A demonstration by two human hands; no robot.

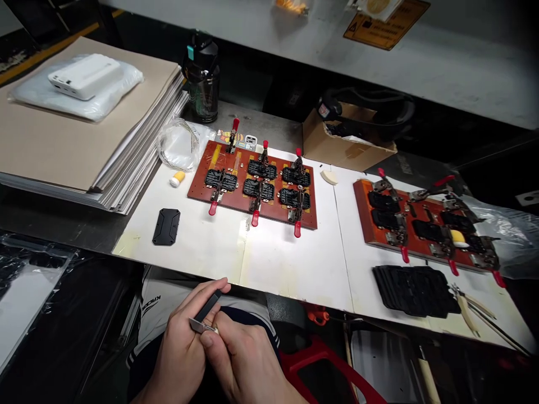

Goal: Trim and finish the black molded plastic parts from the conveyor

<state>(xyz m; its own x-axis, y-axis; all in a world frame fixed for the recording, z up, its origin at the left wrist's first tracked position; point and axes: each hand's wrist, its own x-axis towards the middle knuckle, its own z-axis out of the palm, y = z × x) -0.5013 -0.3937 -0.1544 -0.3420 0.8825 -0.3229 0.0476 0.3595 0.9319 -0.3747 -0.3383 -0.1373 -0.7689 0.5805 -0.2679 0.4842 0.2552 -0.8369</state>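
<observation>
Close to my lap, below the table's front edge, my left hand [185, 342] is closed around a black plastic piece [209, 304] seen nearly edge-on. My right hand [240, 350] meets it, thumb and fingers pinching a small flat metal tool [197, 325] that looks like a blade. This metal lies against the lower end of the black piece; whether it cuts in cannot be seen. A black plastic cover [166, 226] rests on the white tabletop ahead of my hands.
A reddish-brown fixture board [252, 205] with red-handled clamps holds several black parts. A second such board [362, 213] stands right, near stacked black parts [415, 289] and pliers [469, 314]. Stacked cardboard sheets [138, 146], a dark bottle [203, 84] and a cardboard box [345, 143] stand behind.
</observation>
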